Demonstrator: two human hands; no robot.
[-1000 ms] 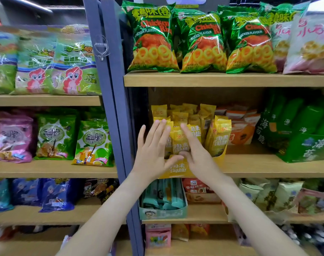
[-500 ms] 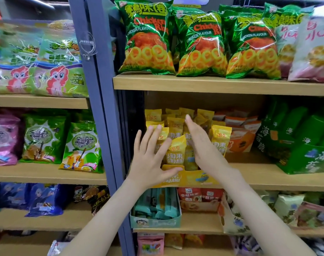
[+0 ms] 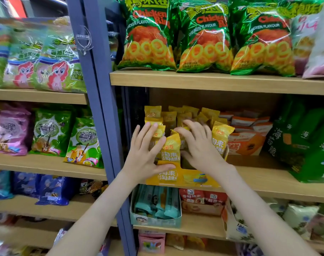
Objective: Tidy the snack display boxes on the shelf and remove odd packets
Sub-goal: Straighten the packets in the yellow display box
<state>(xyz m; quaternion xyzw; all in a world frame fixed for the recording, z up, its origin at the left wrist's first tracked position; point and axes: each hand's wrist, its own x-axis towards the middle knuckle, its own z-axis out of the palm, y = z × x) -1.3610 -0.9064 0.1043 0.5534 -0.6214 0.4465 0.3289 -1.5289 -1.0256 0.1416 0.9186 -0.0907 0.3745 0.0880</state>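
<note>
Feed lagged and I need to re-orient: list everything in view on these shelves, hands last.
yellow display box: one, yellow, middle shelf front.
yellow packets: many, yellow, upright in that box.
chicken ring bags: three, green, top shelf.
orange display box: one, orange, right of the yellow box.
green seaweed box: one, green, middle shelf far right.
teal packet box: one, teal, shelf below.
pony bags: several, pale green, upper left bay.
left hand: flat against front packets, thumb on box front.
right hand: fingers bent over packet tops; grip unclear.
</note>
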